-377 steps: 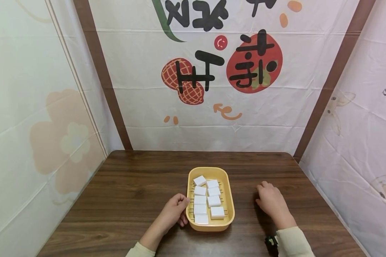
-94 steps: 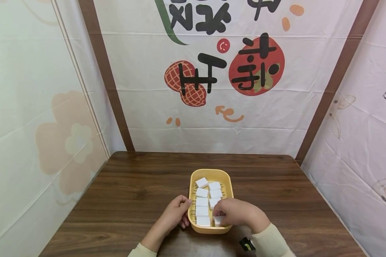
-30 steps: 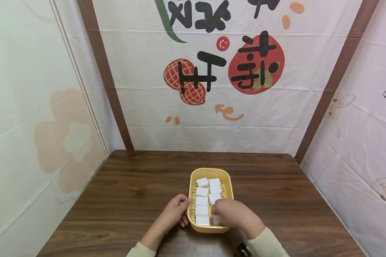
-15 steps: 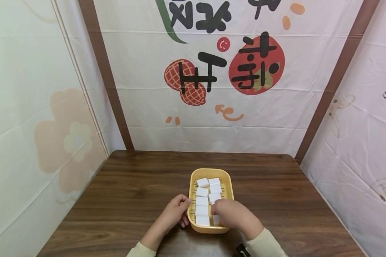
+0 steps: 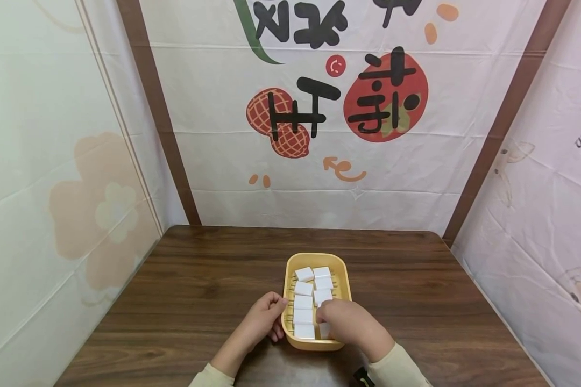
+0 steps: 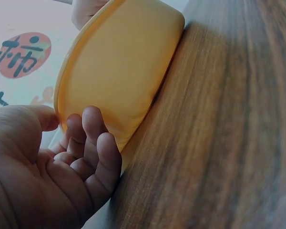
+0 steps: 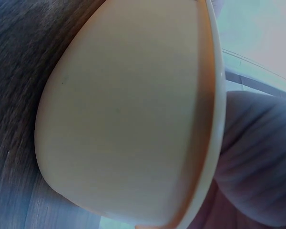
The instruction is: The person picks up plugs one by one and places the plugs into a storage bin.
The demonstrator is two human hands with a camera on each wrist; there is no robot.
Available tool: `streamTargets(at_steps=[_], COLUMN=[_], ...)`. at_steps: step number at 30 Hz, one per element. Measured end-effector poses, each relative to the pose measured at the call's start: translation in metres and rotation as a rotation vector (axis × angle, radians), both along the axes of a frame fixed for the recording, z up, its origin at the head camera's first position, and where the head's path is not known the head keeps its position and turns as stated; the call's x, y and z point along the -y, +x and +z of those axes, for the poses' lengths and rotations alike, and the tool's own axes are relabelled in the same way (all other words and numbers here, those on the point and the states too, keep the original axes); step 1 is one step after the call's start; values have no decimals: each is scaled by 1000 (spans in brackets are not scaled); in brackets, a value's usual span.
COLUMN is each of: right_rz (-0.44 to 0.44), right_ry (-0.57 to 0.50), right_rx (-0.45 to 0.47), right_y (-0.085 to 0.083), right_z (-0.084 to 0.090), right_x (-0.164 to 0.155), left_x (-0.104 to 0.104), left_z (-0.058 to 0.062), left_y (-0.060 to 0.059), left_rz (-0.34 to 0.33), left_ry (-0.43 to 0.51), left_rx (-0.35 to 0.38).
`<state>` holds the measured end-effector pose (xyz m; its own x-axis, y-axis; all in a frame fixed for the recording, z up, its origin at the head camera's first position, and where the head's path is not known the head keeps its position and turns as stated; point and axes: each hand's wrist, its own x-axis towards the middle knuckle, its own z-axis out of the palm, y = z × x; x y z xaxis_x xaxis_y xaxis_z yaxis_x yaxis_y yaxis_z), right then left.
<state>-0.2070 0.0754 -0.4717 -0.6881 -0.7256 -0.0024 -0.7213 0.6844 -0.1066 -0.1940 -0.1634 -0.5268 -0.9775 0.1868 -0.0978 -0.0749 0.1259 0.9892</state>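
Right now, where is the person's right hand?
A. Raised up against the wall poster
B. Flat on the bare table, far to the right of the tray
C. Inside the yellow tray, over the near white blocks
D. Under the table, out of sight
C: in the head view the right hand reaches over the yellow tray and covers the near white blocks, while the left hand rests at the tray's left rim.

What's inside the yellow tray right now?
The yellow tray holds small white blocks in two rows: five visible on the left, three on the right. The right hand covers the right row's near end, hiding anything beneath it.
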Motion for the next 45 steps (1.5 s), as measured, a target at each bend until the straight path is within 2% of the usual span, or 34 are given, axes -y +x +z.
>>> streamTargets(at_steps=[14,32,45], right_rz=[16,-12,-11], right_ry=[-5,16,-15], right_rx=[-50,-74,-88], right_y=[-1,-1,2], right_z=[-2,-4,-2], right_x=[1,5,1], left_x=[0,0,-1], left_z=[0,2,2], left_y=[-1,-1,-1], left_rz=[-3,-1,-5], left_ry=[0,-7,4], left_rx=[-3,8,15])
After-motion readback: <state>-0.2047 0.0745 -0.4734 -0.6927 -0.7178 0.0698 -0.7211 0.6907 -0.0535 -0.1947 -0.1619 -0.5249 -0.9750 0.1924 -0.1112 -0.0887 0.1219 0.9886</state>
